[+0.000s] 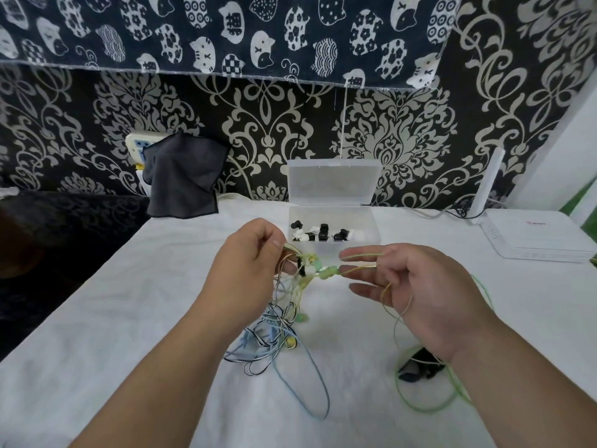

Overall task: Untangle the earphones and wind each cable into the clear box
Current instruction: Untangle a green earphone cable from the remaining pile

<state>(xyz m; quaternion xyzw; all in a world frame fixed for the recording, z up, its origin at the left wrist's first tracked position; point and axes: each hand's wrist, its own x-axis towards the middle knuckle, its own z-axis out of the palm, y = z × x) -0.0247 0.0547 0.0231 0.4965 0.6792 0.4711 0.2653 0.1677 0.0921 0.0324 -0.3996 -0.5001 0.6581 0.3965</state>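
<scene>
earphones mid-untangling above the white table [129,318].
left hand [255,260] pinches the knot of cables [303,270] to anchor it; right hand [420,286], fingers spread, carries the green cable [358,253] looped for winding; clear box [332,250] open just behind.

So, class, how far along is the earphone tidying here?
Done: the open clear box holds small black and white pieces; no wound cable shows. In hand: left hand pinches the tangle, green cable looped over fingers of the right hand. Left: blue, black and yellow cables are knotted together.
</scene>
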